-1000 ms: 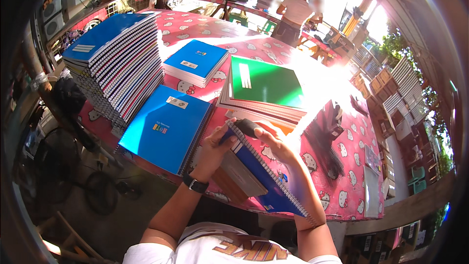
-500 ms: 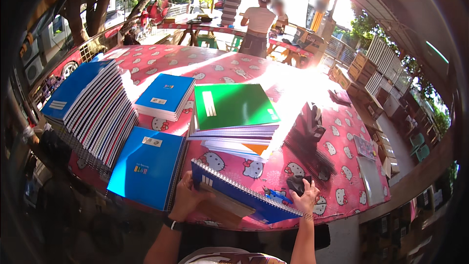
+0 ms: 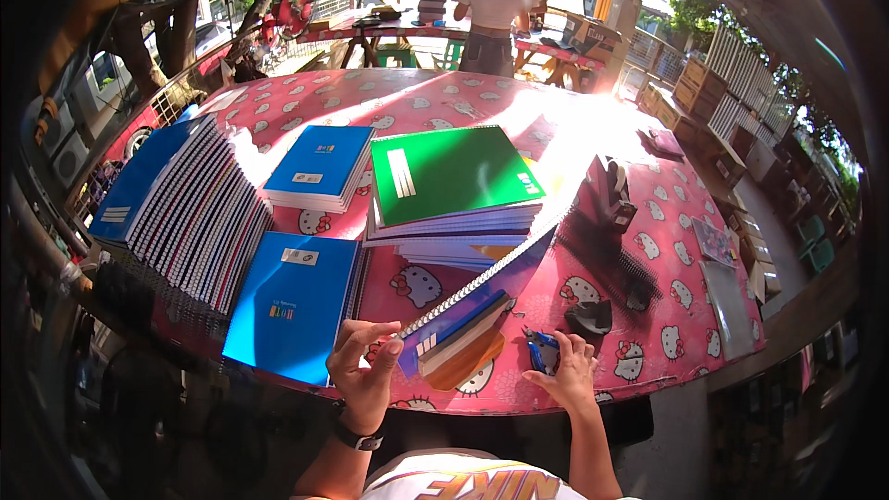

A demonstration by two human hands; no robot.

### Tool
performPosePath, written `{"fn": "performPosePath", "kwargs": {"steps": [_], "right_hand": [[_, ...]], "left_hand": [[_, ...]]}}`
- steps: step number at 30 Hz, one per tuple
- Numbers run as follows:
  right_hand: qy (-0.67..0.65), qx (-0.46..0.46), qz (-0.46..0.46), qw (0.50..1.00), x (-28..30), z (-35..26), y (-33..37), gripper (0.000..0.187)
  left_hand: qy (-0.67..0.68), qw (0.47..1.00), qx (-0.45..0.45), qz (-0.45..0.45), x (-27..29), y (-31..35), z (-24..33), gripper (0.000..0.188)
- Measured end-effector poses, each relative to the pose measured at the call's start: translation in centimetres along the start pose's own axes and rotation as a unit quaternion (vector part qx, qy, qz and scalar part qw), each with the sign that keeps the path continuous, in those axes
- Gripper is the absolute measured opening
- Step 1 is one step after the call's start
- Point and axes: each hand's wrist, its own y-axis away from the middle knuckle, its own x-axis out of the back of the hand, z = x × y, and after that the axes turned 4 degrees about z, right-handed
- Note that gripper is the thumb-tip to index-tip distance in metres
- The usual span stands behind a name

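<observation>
A blue spiral notebook (image 3: 463, 338) with a glossy, reflecting cover slants over the table in front of me, its wire coil running up to the right. My left hand (image 3: 363, 370) pinches the coil's lower end between thumb and fingertips. To the right of the notebook, my right hand (image 3: 572, 372) has its fingers curled round small blue-handled pliers (image 3: 543, 352), partly covered by the fingers. Just beyond that hand lies a black object (image 3: 589, 317) of unclear kind. Behind the notebook stands a stack of notebooks with a green cover (image 3: 454, 176) on top.
On the left rise a tall pile of spiral notebooks (image 3: 153, 176), a smaller blue stack (image 3: 319, 162) and a blue notebook (image 3: 294, 301). Black coils (image 3: 607, 255) and a black device (image 3: 613, 194) lie right. Two people (image 3: 491, 14) are at a far table.
The notebook has swung so its coil now slopes up to the right. My right hand has let go of its end and come onto the pliers; my left hand has moved to the coil's end.
</observation>
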Motion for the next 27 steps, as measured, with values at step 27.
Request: {"fn": "performPosePath", "kwargs": {"steps": [27], "right_hand": [[-0.772, -0.029, -0.315, 0.551, 1.0, -8.2, 1.6, 0.06]], "left_hand": [[-0.116, 0.971, -0.204, 0.038, 0.4, -1.3, -0.4, 0.025]]}}
